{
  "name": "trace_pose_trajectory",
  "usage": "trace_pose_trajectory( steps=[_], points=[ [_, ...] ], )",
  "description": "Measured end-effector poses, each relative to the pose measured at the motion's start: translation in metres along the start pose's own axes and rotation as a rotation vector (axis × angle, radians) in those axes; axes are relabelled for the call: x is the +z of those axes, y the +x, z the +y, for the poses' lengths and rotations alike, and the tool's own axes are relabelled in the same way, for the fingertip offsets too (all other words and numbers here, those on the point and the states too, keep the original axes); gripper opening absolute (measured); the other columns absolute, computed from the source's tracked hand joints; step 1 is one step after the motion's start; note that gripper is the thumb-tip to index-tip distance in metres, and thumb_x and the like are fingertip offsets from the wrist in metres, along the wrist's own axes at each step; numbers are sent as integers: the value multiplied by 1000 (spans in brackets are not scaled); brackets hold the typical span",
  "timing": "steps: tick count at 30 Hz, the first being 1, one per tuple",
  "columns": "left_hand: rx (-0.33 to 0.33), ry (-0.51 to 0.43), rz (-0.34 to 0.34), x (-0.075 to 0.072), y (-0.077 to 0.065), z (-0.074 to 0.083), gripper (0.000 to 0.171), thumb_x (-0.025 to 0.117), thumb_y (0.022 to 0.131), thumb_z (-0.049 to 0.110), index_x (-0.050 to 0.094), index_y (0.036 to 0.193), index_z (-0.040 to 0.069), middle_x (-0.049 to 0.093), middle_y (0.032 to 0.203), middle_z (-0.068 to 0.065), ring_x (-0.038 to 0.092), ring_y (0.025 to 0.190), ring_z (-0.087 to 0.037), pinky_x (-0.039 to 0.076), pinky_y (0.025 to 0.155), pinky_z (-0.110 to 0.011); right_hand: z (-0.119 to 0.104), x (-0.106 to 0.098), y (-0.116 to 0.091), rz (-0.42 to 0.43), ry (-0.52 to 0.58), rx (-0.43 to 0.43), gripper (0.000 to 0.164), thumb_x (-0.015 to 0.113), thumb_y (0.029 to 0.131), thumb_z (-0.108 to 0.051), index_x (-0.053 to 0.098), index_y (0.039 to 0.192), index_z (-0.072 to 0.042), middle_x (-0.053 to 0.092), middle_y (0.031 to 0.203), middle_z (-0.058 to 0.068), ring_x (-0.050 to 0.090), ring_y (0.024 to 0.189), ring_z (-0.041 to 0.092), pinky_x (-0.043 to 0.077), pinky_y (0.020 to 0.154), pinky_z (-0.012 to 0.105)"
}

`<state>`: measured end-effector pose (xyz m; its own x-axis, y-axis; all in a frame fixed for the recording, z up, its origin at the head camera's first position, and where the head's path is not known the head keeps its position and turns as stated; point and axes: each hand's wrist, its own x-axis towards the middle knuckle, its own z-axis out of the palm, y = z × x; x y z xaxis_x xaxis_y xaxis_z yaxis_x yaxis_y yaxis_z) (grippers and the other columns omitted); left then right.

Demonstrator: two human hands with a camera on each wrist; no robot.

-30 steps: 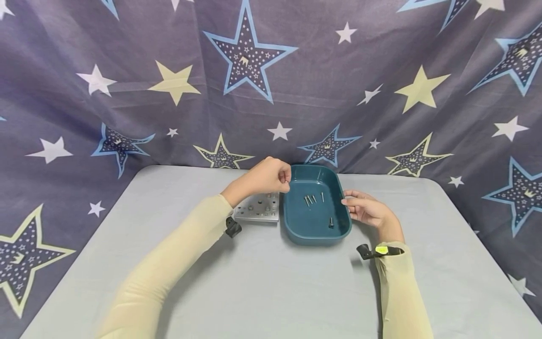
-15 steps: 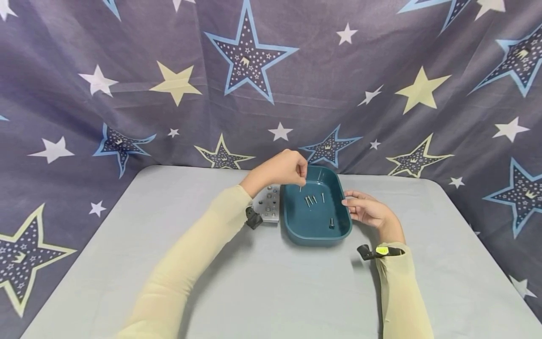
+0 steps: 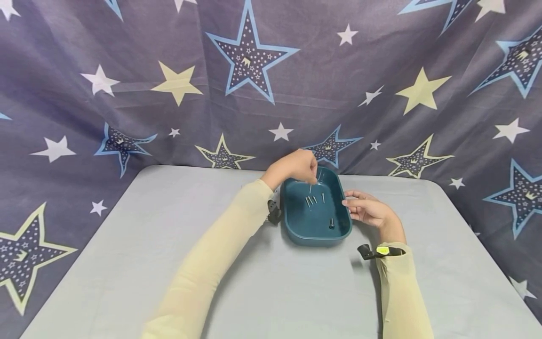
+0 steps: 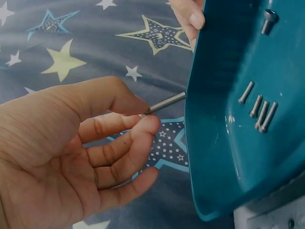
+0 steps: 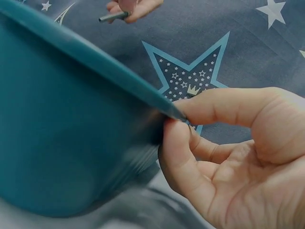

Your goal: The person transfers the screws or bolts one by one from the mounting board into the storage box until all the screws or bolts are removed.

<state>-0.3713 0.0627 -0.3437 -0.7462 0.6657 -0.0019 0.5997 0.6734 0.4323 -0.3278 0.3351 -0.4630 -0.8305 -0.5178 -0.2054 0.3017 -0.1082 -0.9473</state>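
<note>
Between thumb and fingertips my left hand (image 3: 298, 165) pinches a thin threaded screw (image 4: 166, 103), its shank pointing down over the far part of a teal tray (image 3: 316, 236). My right hand (image 3: 367, 208) grips the tray's right rim, thumb on one side and fingers on the other, as the right wrist view shows. Several small screws (image 3: 311, 201) lie near the tray's middle. A thicker, dark-headed bolt (image 3: 331, 223) lies apart from them toward the near right corner. The pinched screw's head is hidden by the fingers.
A metal plate with holes (image 4: 281, 217) sits against the tray's left side, mostly covered by the left wrist in the head view. The grey table (image 3: 271, 287) backs onto a hanging star-patterned cloth (image 3: 237, 122).
My left hand has moved right, from above the metal plate to over the tray, carrying the screw. The right hand keeps its place on the rim.
</note>
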Motion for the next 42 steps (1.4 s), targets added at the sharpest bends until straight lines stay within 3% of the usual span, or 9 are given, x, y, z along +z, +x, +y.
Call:
trace_pose_trajectory(
  steps=[7,12,18,22,24,30,37,42],
  points=[
    [-73,15,-68,5,12,4,25,71,85,13,66,60,15,70,63,-1,62,57,-11,49,66,-23,-3,2,-1,21,-22,20,18,41,102,6,43,116,-6,71,85,-4,68,76,5,57,69,21],
    [-182,54,-159,6,19,7,18,68,87,14,70,68,12,72,70,0,64,59,-8,50,65,-23,-4,3,0,31,-45,40,17,41,102,6,44,113,-7,69,82,-5,67,74,5,57,69,21],
    [-317,-3,-238,9,26,7,7,66,85,9,71,87,5,72,75,-3,66,59,-9,55,66,-25,-3,2,1,12,-47,33,18,39,102,6,45,113,-7,70,84,-6,67,74,4,57,70,21],
    [-395,-60,-261,13,29,6,30,66,83,4,64,112,-3,70,74,-3,71,68,-15,59,78,-29,-2,2,1,12,-43,34,18,39,102,6,44,113,-8,70,84,-6,67,75,4,57,70,21],
    [-423,-69,-274,16,31,5,37,65,83,2,61,119,-4,70,74,-4,71,70,-16,59,75,-28,-3,2,1,17,-38,36,18,40,102,6,45,113,-7,70,84,-5,67,75,5,57,69,22],
    [-464,-16,-339,25,38,0,31,63,84,0,65,114,-3,71,73,-3,65,62,-11,50,57,-21,-4,3,1,-3,-19,30,17,40,102,6,45,113,-6,70,85,-3,68,76,5,57,70,22],
    [-476,25,-429,32,45,-7,35,63,86,0,60,121,-7,66,69,-2,61,59,-10,45,53,-20,-3,2,1,5,-13,29,18,40,102,7,46,112,-7,70,83,-3,68,74,5,57,68,21],
    [-487,75,-495,35,50,-7,27,59,87,-1,65,113,-6,65,65,-1,59,58,-9,43,51,-19,-2,2,1,12,-8,28,18,40,102,7,46,111,-7,70,82,-4,67,72,5,57,67,20]
  ],
)
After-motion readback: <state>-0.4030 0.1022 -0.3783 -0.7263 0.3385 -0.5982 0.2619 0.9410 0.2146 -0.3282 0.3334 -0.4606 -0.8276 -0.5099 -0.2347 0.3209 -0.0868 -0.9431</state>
